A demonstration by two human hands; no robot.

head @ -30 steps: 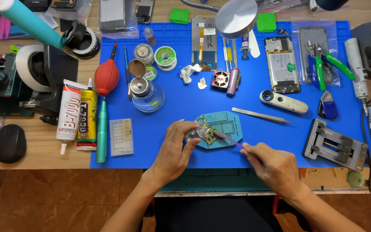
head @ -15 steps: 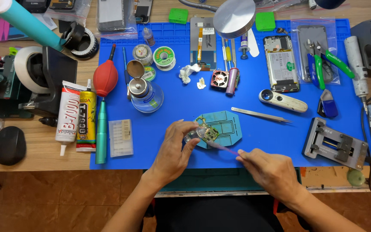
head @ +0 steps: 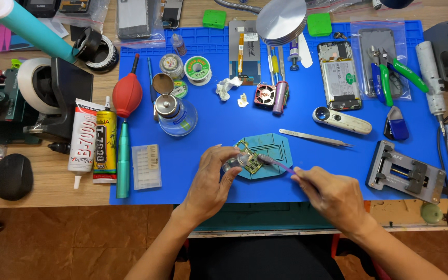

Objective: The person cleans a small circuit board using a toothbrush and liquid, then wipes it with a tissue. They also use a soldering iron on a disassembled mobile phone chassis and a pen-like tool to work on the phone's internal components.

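The person works on a small green circuit board [head: 249, 156] that lies on a teal holder plate [head: 269, 150] near the near edge of the blue work mat [head: 208, 155]. To do this well, the left hand [head: 211, 179] should pin the board steady while the tool moves in light, short strokes. The left fingers close narrowly around a small clear piece at the board's left edge. The right hand [head: 333, 194] pinches a thin purple-handled tool [head: 278, 165], its tip touching the board. The board sits between both hands; metal tweezers [head: 315, 137] lie just beyond, to the right.
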